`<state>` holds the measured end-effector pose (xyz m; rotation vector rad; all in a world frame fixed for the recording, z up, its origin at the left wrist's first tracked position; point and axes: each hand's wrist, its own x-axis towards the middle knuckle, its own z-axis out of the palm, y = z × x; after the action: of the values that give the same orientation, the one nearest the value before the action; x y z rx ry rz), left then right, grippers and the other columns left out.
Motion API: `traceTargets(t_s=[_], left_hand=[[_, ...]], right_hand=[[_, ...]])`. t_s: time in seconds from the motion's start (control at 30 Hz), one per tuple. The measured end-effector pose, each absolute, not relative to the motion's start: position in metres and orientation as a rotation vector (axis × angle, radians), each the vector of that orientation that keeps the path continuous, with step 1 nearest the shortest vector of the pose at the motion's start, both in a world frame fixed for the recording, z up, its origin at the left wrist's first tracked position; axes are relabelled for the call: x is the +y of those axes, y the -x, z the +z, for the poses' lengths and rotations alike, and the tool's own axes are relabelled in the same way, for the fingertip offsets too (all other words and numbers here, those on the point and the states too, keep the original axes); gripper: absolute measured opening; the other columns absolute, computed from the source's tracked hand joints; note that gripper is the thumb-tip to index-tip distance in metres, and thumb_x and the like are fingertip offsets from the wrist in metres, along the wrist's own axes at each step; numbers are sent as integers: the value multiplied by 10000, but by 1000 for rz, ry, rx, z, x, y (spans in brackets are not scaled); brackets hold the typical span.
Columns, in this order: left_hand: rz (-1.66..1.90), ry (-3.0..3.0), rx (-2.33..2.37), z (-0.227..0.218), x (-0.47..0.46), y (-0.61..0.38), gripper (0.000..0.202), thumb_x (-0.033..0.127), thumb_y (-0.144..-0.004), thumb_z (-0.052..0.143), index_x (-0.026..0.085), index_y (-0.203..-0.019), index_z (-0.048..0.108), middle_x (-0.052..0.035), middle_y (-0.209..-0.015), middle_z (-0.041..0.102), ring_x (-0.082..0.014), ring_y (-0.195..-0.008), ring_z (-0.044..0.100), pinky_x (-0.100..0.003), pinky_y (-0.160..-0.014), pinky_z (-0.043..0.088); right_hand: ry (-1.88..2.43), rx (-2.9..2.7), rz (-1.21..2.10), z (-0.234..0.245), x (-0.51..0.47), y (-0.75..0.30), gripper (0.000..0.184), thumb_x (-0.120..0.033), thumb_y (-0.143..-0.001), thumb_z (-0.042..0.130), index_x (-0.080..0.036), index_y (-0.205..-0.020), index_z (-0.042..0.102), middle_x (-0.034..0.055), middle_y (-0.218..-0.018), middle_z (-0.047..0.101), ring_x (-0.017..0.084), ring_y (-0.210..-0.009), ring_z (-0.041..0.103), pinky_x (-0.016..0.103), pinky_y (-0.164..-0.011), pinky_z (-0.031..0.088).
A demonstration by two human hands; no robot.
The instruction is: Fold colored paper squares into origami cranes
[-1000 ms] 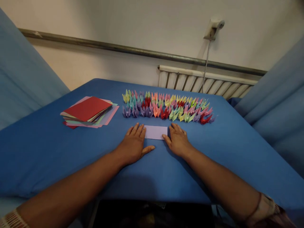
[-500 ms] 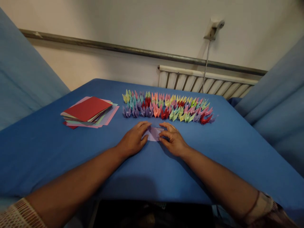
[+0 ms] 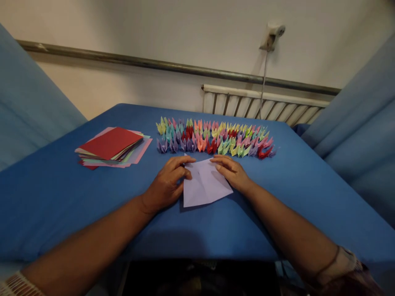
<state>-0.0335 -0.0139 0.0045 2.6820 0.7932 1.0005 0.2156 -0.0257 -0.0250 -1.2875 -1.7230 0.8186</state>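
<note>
A pale purple sheet of origami paper [image 3: 205, 185], marked with crease lines, lies spread between my hands on the blue cloth. My left hand [image 3: 169, 179] grips its left edge, fingers bent, with the thumb partly hidden. At the upper right edge, my right hand [image 3: 233, 172] holds the paper between thumb and fingers. Just beyond my fingertips stand rows of folded paper cranes [image 3: 212, 144] in purple, red, pink, yellow and green.
A stack of coloured paper [image 3: 112, 144], red on top, lies at the left of the blue-covered table [image 3: 77, 209]. Behind the table are a radiator [image 3: 247, 96], a metal rail [image 3: 138, 59] and a wall socket with a cord [image 3: 271, 37]. Blue curtains [image 3: 364, 123] hang at both sides.
The purple paper was a small folded piece between my fingers; now it is opened out into a larger sheet towards me. My right hand has shifted slightly to the right.
</note>
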Motion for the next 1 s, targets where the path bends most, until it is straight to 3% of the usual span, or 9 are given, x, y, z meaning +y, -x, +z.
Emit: traceTargets(t_s=[0.1,0.2,0.37,0.57,0.7,0.77,0.83,0.93,1.0], left_hand=[[932,-2655,822,4,-12,35,78,140,-861,503,194,-846,557,-103,-1280,550,-233,-1202,504,-440,-1022,442],[829,-2656,862,4,-8,35,83,148,-855,503,193,-856,573,-102,-1304,542,-250,-1232,482,-474,-1041,424],[576,-2804,781,-1,-5,34,377,133,-811,573,237,-1173,594,-110,-1477,388,-318,-1393,283,-549,-1099,324],[462,-2811,763,-7,1,38,318,102,-799,545,258,-1037,687,-71,-1391,521,-297,-1357,357,-530,-1096,321],[519,-2718,813,-13,9,41,214,166,-810,567,222,-974,693,-86,-1314,592,-282,-1309,427,-521,-1079,351],[556,-2681,823,-17,12,41,171,236,-850,566,219,-953,701,-83,-1289,612,-270,-1279,463,-516,-1077,357],[577,-2628,859,-19,15,40,186,293,-879,551,222,-940,712,-72,-1268,626,-253,-1248,498,-494,-1072,373],[569,-2547,935,-22,18,40,238,366,-893,536,226,-941,721,-60,-1247,637,-244,-1221,524,-459,-1054,403],[549,-2522,980,-22,19,40,275,397,-903,511,227,-944,723,-59,-1216,652,-247,-1205,538,-450,-1047,411]], right_hand=[[1270,-1617,1110,-32,-22,-217,340,-337,-823,545,-184,-1103,664,54,-997,695,177,-843,642,331,-769,520],[1241,-1591,1238,-37,-22,-217,263,-292,-783,574,-168,-972,709,29,-889,708,143,-743,622,284,-710,508],[1317,-1630,1258,-37,-20,-220,283,-145,-738,510,-160,-922,724,15,-837,711,116,-663,593,240,-642,482],[1361,-1882,1097,-33,-21,-229,467,11,-682,366,-166,-953,702,32,-953,680,134,-835,626,284,-790,504],[1311,-2239,856,-21,-30,-236,643,60,-640,423,-254,-1159,637,44,-1335,500,168,-1229,493,366,-1036,394],[1338,-2334,836,-15,-34,-237,677,18,-649,552,-282,-1256,571,54,-1471,345,209,-1349,375,400,-1087,339],[1361,-2347,803,-15,-36,-235,590,-102,-679,685,-263,-1237,579,75,-1485,311,236,-1354,363,410,-1090,335],[1371,-2235,708,-24,-31,-228,258,-291,-799,675,-202,-1041,667,94,-1340,471,215,-1230,484,377,-1051,380],[1445,-2137,636,-34,-25,-223,218,-306,-850,617,-191,-1025,676,89,-1246,551,209,-1174,521,368,-1029,396]])
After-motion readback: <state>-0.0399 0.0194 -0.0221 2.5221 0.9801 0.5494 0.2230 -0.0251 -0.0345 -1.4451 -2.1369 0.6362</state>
